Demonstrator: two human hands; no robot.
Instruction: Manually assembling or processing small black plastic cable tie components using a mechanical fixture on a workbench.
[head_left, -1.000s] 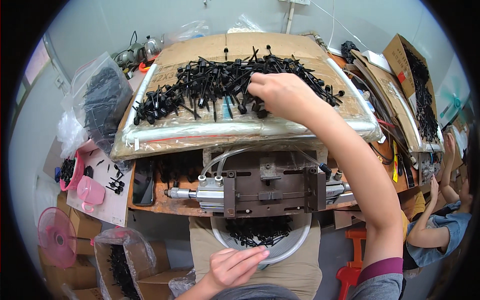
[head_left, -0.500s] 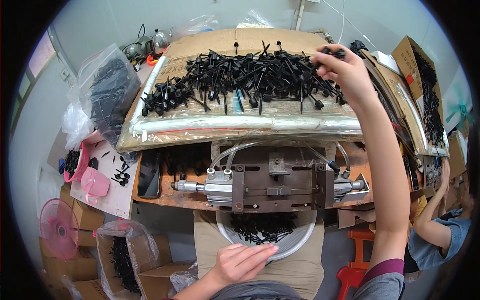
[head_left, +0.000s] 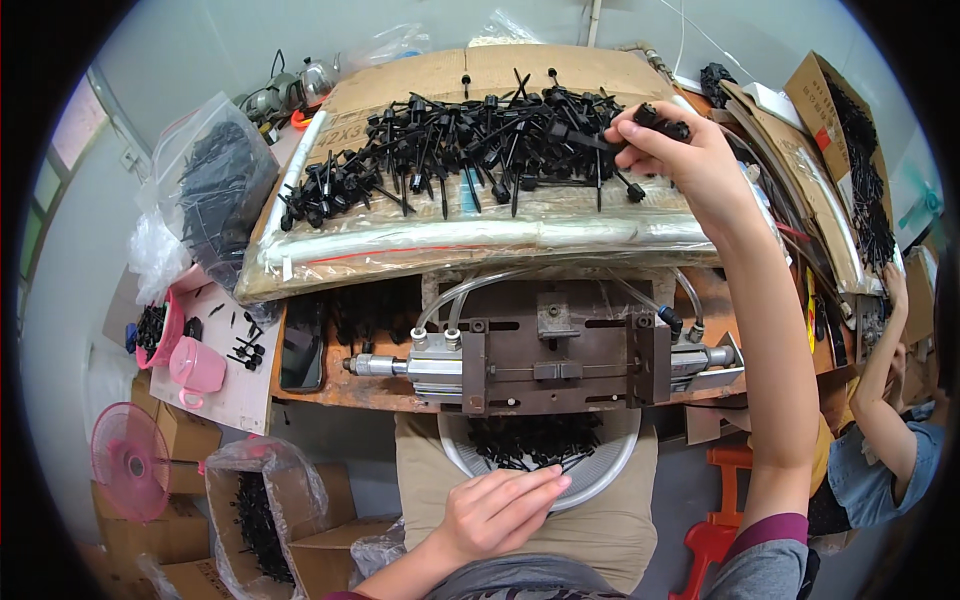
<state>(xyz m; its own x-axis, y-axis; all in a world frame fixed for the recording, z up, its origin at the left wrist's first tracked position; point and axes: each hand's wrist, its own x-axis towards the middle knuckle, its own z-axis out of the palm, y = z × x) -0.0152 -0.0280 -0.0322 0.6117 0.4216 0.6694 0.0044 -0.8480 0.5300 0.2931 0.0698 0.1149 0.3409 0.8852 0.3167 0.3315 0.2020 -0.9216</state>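
My right hand (head_left: 672,150) is raised at the right end of a heap of black plastic stemmed parts (head_left: 470,150) on a cardboard-covered board (head_left: 400,240). Its fingers are closed around a few black parts (head_left: 662,122), partly hidden by the fingers. My left hand (head_left: 505,508) rests at the near rim of a white basket (head_left: 622,470) on my lap, fingers stretched out flat. More black parts (head_left: 530,440) lie in the basket. Between the board and basket sits a metal clamping fixture (head_left: 557,372) with a cylinder at each side and clear air hoses.
A phone (head_left: 302,355) lies left of the fixture. Further left are a pink cup (head_left: 198,368), a plastic bag of black parts (head_left: 215,190), a pink fan (head_left: 130,460) and a lined carton (head_left: 255,500). At right, a co-worker's arm (head_left: 880,360) reaches toward another board; a red stool (head_left: 715,540) stands below.
My right hand has dipped slightly down and left beside the heap, still gripping black parts. My left hand has barely moved. The co-worker's hand has risen. The whole view has shifted a little.
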